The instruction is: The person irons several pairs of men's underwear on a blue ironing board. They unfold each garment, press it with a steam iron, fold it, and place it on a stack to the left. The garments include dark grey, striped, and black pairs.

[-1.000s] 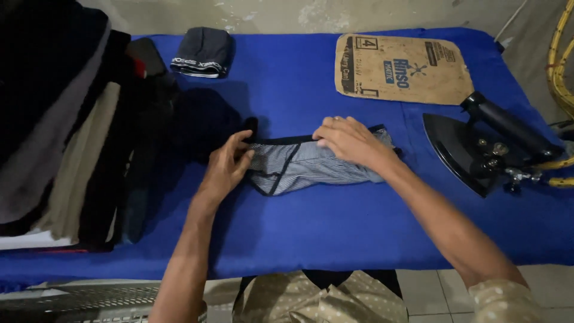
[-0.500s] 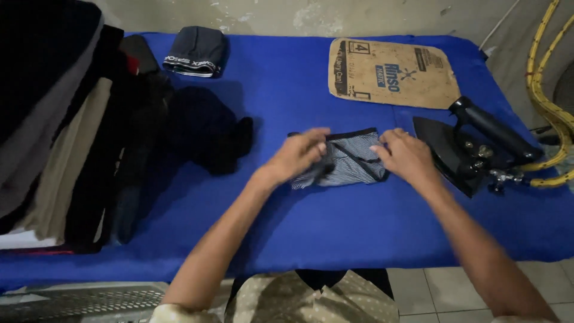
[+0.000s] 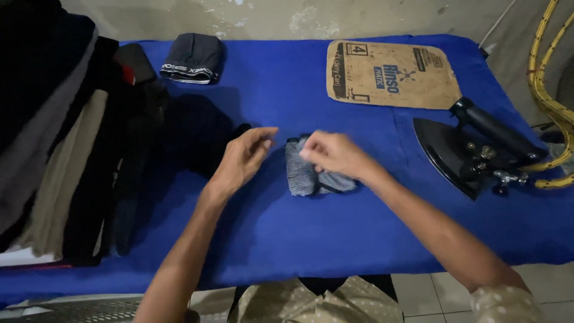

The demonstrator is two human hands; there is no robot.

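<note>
A small grey striped garment (image 3: 305, 173), folded into a compact bundle, lies in the middle of the blue ironing cloth (image 3: 287, 233). My right hand (image 3: 332, 152) rests on top of the bundle, fingers pinching its upper fold. Just left of it hovers my left hand (image 3: 242, 158), fingers loosely spread and holding nothing, its fingertips a little short of the garment.
A black iron (image 3: 472, 149) lies on its side at the right, with a yellow hose (image 3: 544, 84) behind it. A brown cardboard sheet (image 3: 388, 75) sits at the back. A folded dark garment (image 3: 194, 57) lies at the back left. A tall stack of dark clothes (image 3: 66, 137) fills the left.
The garment has been folded from a wide flat shape into a small bundle. My left hand has let go and drawn back to the left; my right hand stays on the bundle.
</note>
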